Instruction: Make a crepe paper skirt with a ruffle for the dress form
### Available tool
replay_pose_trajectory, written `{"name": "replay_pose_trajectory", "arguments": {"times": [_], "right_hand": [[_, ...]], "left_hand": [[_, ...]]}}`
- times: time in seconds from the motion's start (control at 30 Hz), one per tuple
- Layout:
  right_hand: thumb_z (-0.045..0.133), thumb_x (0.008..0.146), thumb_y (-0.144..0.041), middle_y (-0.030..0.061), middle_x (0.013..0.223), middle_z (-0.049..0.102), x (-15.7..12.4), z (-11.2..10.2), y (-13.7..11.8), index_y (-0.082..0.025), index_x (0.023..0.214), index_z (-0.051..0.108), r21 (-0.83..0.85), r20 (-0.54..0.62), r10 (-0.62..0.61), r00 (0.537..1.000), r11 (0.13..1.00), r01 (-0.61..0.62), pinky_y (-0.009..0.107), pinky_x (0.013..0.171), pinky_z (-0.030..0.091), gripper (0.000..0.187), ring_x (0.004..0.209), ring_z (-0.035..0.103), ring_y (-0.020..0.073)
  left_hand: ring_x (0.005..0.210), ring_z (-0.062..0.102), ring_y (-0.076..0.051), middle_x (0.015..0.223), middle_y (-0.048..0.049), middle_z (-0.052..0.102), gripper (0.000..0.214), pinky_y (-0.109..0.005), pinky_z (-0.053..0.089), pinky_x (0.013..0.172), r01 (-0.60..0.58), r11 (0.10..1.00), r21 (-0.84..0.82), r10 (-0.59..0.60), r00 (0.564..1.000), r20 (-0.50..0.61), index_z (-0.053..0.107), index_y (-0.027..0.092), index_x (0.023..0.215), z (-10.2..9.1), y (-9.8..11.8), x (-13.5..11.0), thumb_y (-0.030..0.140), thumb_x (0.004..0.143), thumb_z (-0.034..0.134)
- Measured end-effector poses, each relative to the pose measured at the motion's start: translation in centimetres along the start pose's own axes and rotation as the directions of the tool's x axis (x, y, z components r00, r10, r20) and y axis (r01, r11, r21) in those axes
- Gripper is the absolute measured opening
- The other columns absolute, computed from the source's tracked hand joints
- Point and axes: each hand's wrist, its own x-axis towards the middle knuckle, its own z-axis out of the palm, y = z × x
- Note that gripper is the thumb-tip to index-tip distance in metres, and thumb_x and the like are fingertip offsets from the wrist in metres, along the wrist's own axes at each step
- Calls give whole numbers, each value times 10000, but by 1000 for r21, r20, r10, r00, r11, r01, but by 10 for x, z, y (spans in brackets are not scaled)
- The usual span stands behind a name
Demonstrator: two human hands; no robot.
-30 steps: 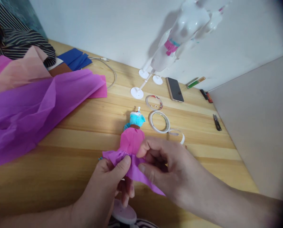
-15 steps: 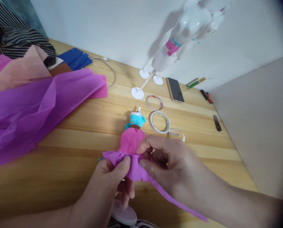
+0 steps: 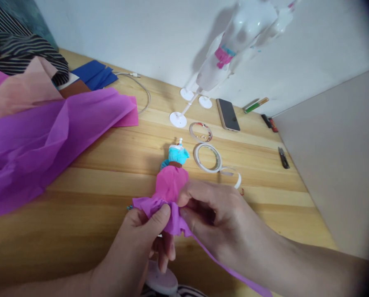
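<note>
A small mannequin in a turquoise top (image 3: pixel 178 155), a brown waistband (image 3: pixel 175 164) and a pink skirt (image 3: pixel 171 181) lies tilted between my hands, its white round base (image 3: pixel 161 280) toward me. Along the skirt's lower edge runs a gathered purple crepe paper strip (image 3: pixel 173 222), whose loose tail trails to the lower right. My left hand (image 3: pixel 155 227) is closed on the ruffled part, thumb on top and fingers beneath. With thumb and index finger, my right hand (image 3: pixel 203 208) pinches the strip against the skirt; its other fingers are curled and partly hidden.
Purple crepe paper (image 3: pixel 54 140) spreads over the left side, near blue sheets (image 3: pixel 96 75) and a cable (image 3: pixel 145 88). Beyond the skirt lie a tape roll (image 3: pixel 197 159), a phone (image 3: pixel 228 115) and a cutter (image 3: pixel 283 158). White mannequins (image 3: pixel 214 74) stand against the wall.
My right fingers have drawn closer together on the purple strip, and it is bunched more tightly beside my left thumb. The view has shifted slightly.
</note>
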Motion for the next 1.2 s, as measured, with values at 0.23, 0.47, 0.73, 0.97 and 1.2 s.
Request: {"name": "replay_pose_trajectory", "arguments": {"times": [0.23, 0.47, 0.73, 0.97, 1.2], "right_hand": [[469, 784, -46, 13, 678, 572, 1, 1, 0, -179, 751, 566, -29, 8, -14, 1000, 999, 14, 220, 531, 364, 168, 621, 491, 116], [471, 740, 8, -39, 621, 555, -1, 5, 2, -182, 777, 543, 10, 10, -21, 1000, 1000, 21, 186, 489, 319, 206, 534, 451, 68], [503, 780, -36, -18, 656, 583, -2, 1, 0, -185, 772, 558, -46, 5, -15, 1000, 999, 16, 208, 509, 336, 158, 573, 488, 88], [508, 832, -78, -15, 636, 582, -7, -2, 1, -195, 777, 567, 25, -1, 26, 1000, 999, -26, 218, 507, 357, 142, 559, 506, 96], [488, 844, -71, -34, 611, 552, -9, -2, 3, -202, 771, 547, 62, -39, 11, 999, 998, -8, 210, 503, 349, 161, 523, 462, 80]], "left_hand": [[303, 400, -46, 389, 31, 512, 456, -148, 286, 327, -14, 1000, 2, 14, 1000, -9, 530, 159, 594, 0, -1, -1, 578, 642, 702], [293, 397, -47, 382, 30, 520, 471, -151, 289, 328, -4, 1000, 16, 4, 999, -39, 531, 164, 593, -1, -2, 0, 598, 613, 710], [303, 398, -49, 384, 29, 515, 483, -154, 304, 333, -10, 1000, 0, 10, 1000, -7, 528, 163, 577, 0, 0, -1, 602, 589, 729], [286, 406, -46, 390, 25, 533, 494, -148, 278, 319, -6, 1000, -2, 6, 1000, -11, 530, 154, 570, -3, -3, 1, 604, 593, 732], [286, 400, -48, 372, 30, 515, 504, -151, 296, 322, -2, 1000, 0, 2, 1000, -21, 536, 154, 570, -2, -3, 1, 618, 579, 732]]}}
